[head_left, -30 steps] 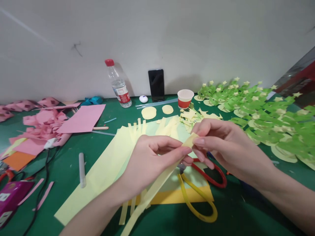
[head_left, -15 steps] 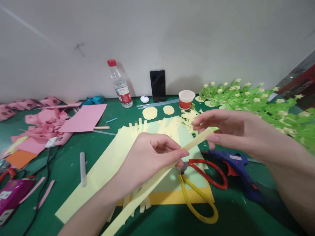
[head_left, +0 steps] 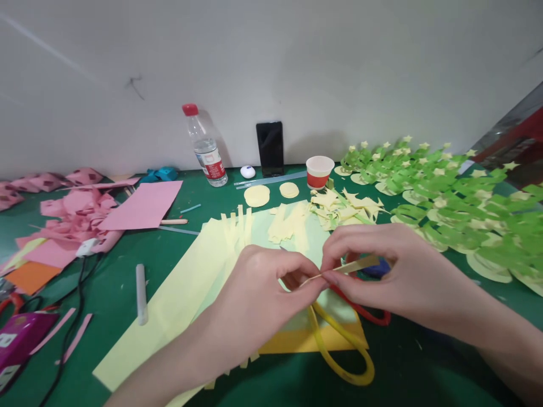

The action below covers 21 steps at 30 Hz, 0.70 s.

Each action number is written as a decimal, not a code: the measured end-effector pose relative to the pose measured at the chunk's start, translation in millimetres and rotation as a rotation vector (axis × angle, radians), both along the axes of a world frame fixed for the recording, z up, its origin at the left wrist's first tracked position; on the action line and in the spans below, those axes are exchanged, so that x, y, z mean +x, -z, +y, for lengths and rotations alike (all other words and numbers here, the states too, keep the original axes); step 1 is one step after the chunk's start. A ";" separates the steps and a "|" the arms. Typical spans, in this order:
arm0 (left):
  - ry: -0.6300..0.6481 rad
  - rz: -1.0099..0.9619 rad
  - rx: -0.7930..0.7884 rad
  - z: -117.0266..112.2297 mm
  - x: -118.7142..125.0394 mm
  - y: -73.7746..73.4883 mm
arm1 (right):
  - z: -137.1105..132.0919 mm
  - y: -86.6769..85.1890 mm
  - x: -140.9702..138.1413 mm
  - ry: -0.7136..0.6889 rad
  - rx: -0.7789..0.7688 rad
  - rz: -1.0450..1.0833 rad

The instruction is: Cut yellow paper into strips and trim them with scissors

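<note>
A long pale yellow paper strip [head_left: 358,264] runs between my hands, its lower part mostly hidden by my left arm. My left hand [head_left: 271,288] pinches it between thumb and fingers. Right beside that grip, my right hand [head_left: 373,257] is closed on the same strip, fingertips nearly touching the left ones. Below the hands lie scissors with one yellow handle [head_left: 343,345] and one red handle, partly covered by my right hand. Beneath them are sheets of pale yellow paper [head_left: 169,294] and green paper, with cut strips [head_left: 288,223] on top.
Yellow star scraps [head_left: 345,206] lie near a paper cup [head_left: 319,171]. Green paper trees [head_left: 462,209] fill the right side. A water bottle [head_left: 207,152] and a phone [head_left: 270,148] stand by the wall. Pink paper [head_left: 142,204] and a glue stick [head_left: 141,294] are at left.
My right hand has moved down and left to meet my left hand, closing on the strip. The strip's end now lies flatter, and the blue glue gun is mostly covered by my right hand.
</note>
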<state>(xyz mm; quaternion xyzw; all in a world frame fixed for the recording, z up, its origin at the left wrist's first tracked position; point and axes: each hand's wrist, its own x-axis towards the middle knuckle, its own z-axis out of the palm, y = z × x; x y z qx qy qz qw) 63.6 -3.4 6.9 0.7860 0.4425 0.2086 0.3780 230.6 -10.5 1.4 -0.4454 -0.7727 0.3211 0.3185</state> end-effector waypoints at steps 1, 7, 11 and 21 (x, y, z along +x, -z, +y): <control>0.007 0.016 0.017 -0.3 0.1 0.2 | 0.2 -0.1 -0.7 0.004 -0.004 0.003; 0.011 0.087 0.094 -3.6 -0.1 2.3 | 1.3 -1.3 -1.1 0.031 -0.065 0.012; 0.011 0.066 0.128 -5.7 -2.8 0.5 | 3.1 -4.1 6.0 0.041 -0.135 -0.005; -0.001 0.054 -0.016 -0.8 -5.2 -12.1 | 11.0 -11.2 32.5 0.115 -0.101 -0.062</control>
